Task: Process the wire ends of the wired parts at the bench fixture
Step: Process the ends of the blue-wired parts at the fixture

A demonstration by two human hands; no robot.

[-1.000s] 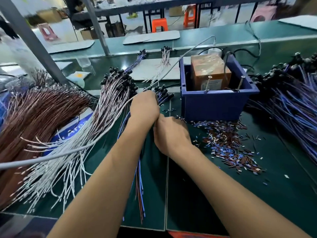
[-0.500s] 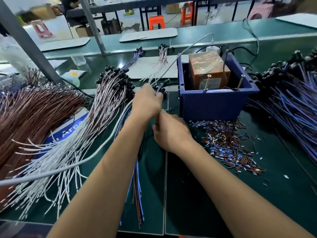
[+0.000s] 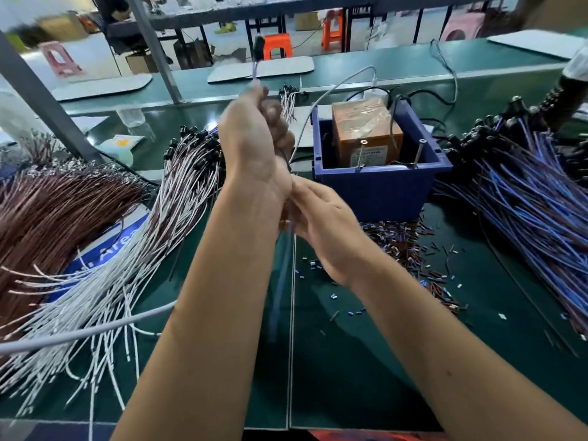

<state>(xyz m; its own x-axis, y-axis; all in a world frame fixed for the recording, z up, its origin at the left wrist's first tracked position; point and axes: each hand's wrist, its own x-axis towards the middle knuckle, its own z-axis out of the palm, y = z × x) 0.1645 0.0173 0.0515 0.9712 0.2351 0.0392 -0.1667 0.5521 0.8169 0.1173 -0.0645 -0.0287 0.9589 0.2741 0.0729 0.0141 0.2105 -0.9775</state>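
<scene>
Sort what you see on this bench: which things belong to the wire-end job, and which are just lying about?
Job:
left hand
right hand
held wire
blue bin
blue wires
white wires

Lying about:
brown wires
offcuts
stools

Factory assembly floor, wire-harness line. Green-matted worktop (image 3: 350, 377) buried in bulk wired parts: brown bundle (image 3: 47, 218) far left, white-leaded bundle (image 3: 133, 265) beside it, blue bundle (image 3: 525, 218) right. Blue bin (image 3: 378, 186) mid-worktop holds an orange box fixture (image 3: 366, 132) with cables running in. Cut insulation scraps (image 3: 410, 246) littered just near side of the bin. Far side: a second green bench (image 3: 381, 68), plastic stools (image 3: 280, 46), cardboard boxes on the floor
</scene>
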